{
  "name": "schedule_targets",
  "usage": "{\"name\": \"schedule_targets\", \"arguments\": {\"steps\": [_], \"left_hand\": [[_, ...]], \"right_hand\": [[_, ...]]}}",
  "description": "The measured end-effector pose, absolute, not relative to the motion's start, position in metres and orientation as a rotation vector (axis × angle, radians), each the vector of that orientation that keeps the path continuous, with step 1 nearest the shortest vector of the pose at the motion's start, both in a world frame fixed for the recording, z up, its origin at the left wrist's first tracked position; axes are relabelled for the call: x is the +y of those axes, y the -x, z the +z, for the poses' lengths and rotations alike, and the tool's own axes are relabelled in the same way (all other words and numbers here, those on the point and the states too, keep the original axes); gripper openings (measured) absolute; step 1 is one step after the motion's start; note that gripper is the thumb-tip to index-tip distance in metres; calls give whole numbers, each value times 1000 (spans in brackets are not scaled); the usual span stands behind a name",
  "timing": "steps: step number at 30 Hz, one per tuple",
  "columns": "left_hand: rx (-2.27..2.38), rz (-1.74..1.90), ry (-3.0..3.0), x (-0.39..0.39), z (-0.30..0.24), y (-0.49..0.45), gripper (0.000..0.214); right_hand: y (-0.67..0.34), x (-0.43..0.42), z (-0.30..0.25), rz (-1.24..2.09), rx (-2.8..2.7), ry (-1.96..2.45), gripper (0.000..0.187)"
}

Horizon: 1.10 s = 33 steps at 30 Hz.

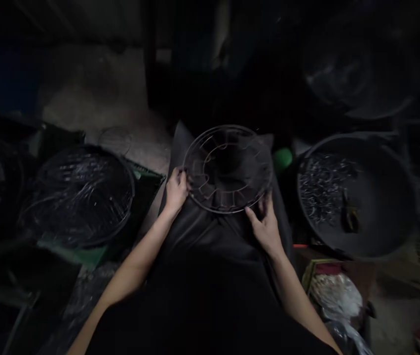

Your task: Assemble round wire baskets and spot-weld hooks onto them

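A round wire frame (pixel 228 212) lies over my lap, with a large outer ring, a smaller inner ring and bent wire loops between them. At its left edge, my left hand (pixel 177 187) grips the outer ring with curled fingers. My right hand (pixel 265 224) holds the lower right of the same ring, thumb on top and fingers partly hidden beneath. Dark cloth (pixel 198 236) covers my legs under the frame.
On the right, a wide dark basin (pixel 383 197) holds many small bent metal pieces (pixel 323 187) and a dark yellowish tool (pixel 350 217). To the left, a round container holds wire pieces (pixel 84 192). A green object (pixel 283 159) sits beside my right knee; plastic bags (pixel 337 296) lie lower right.
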<state>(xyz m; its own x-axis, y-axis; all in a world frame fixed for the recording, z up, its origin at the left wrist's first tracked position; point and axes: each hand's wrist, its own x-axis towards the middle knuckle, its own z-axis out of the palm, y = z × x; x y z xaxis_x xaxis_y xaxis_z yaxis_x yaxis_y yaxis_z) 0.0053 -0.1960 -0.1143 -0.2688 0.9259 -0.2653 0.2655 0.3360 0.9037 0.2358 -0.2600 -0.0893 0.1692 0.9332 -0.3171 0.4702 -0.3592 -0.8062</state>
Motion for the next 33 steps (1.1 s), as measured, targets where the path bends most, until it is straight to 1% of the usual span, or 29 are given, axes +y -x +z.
{"name": "schedule_targets", "arguments": {"steps": [2, 3, 5, 7, 9, 11, 13, 15, 16, 17, 20, 23, 25, 27, 30, 33], "left_hand": [[1831, 725, -1163, -195, -107, -2, 32], [1823, 700, -1219, -195, -101, 0, 30], [1779, 631, -1319, -198, -88, 7, 30], [1653, 436, -1410, -204, -74, 18, 35], [1432, 207, -1470, -208, -61, 34, 38], [1315, 99, -1472, -201, -52, 50, 38], [1453, 245, -1445, -180, -48, 59, 40], [1665, 636, -1392, -145, -49, 55, 45], [1605, 807, -1351, -124, -51, 47, 48], [1502, 887, -1329, -102, -55, 36, 49], [1306, 713, -1335, -44, -70, -6, 43], [1166, 542, -1299, -21, -84, -36, 45], [1087, 484, -1255, -27, -89, -40, 49], [1032, 495, -1164, -41, -89, -33, 52], [1039, 605, -961, -64, -84, -16, 56], [1090, 727, -768, -80, -80, -9, 59]], "right_hand": [[-245, -252, -90, 1093, -1148, 1857, 71], [-250, -247, -91, 1059, -1063, 1853, 65], [-260, -236, -94, 987, -932, 1838, 58], [-270, -223, -94, 970, -881, 1787, 53], [-283, -206, -90, 990, -928, 1744, 48], [-295, -184, -84, 1016, -1080, 1729, 42], [-304, -159, -78, 1028, -1268, 1721, 39], [-307, -133, -76, 1011, -1426, 1728, 38], [-307, -122, -76, 991, -1485, 1743, 38], [-305, -113, -78, 969, -1532, 1766, 38], [-301, -101, -86, 887, -1629, 1839, 40], [-307, -120, -94, 729, -1601, 1929, 48], [-312, -146, -97, 702, -1475, 2009, 52], [-314, -173, -98, 831, -1319, 2043, 52], [-311, -199, -100, 1003, -1172, 2019, 47], [-305, -198, -99, 997, -1154, 2011, 44]]}}
